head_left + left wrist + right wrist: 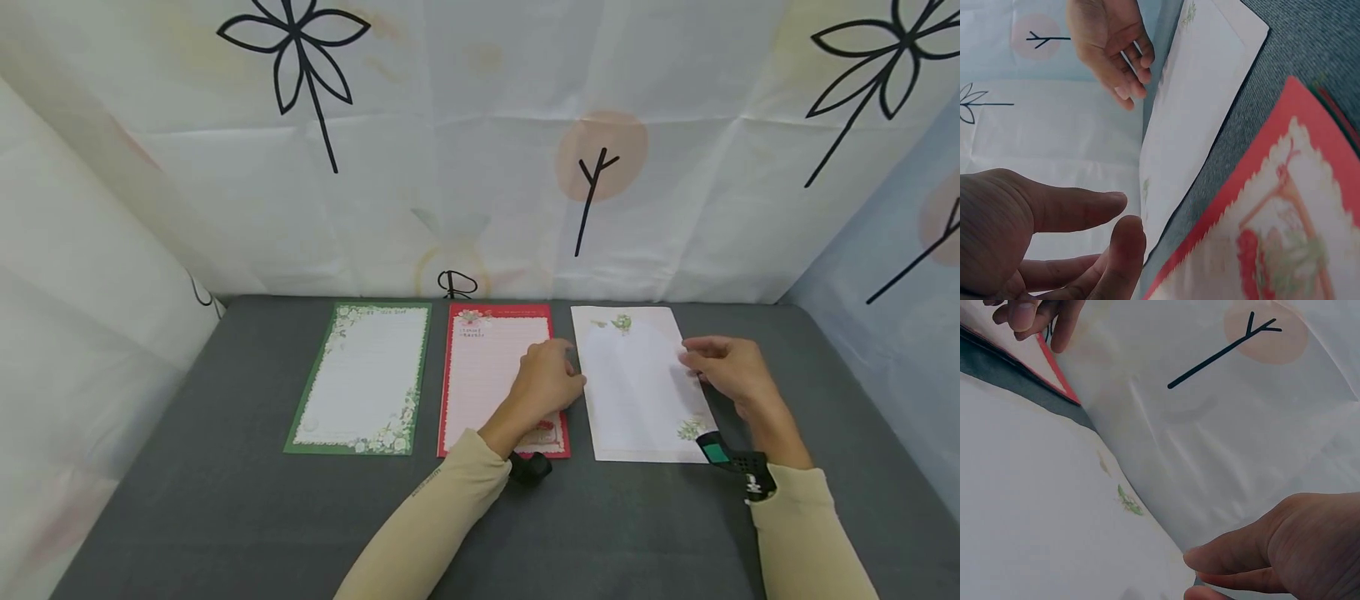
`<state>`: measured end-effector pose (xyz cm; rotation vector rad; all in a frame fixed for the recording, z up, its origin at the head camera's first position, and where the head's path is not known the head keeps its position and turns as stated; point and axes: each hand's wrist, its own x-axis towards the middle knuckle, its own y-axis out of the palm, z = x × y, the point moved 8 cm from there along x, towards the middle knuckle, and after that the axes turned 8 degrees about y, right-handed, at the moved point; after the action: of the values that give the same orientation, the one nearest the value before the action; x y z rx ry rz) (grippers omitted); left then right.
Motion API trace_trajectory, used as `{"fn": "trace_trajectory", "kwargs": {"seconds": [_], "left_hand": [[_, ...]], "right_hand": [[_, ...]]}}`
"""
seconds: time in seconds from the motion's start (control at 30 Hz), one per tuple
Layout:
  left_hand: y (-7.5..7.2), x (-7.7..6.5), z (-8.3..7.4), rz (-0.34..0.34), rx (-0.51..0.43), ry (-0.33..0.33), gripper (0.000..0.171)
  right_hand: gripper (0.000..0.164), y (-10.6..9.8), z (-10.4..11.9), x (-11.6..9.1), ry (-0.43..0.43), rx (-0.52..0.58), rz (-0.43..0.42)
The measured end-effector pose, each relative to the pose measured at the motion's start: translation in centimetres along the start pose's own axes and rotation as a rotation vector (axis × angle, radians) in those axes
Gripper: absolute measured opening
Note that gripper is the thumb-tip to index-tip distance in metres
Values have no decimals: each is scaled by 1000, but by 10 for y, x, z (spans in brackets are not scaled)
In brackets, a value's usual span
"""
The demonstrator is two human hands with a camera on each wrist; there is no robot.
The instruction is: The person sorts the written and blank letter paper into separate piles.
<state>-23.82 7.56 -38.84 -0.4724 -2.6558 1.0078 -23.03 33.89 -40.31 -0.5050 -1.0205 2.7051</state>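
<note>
Tabletop, grey, with three sheets lined up toward the far side.
Green-bordered sheet on the left, red-bordered sheet in the middle, white sheet on the right; left hand is between those last two, fingers loosely bent, gripping nothing; right hand is at the white one's right edge, fingers relaxed, can't tell if they're touching it; little green sprigs mark its far end and near right corner.
</note>
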Motion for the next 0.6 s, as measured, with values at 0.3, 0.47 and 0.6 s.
{"fn": "trace_trajectory", "kwargs": {"seconds": [0.3,0.47,0.6], "left_hand": [[-27,-16,16,-40,-19,-5,46],[-48,-28,31,-90,-5,-44,46],[-65,-37,43,-135,-2,-61,46]], "right_hand": [[42,13,28,-15,-139,-9,60],[39,23,42,-23,-198,-30,73],[38,29,52,-29,-224,-32,75]]}}
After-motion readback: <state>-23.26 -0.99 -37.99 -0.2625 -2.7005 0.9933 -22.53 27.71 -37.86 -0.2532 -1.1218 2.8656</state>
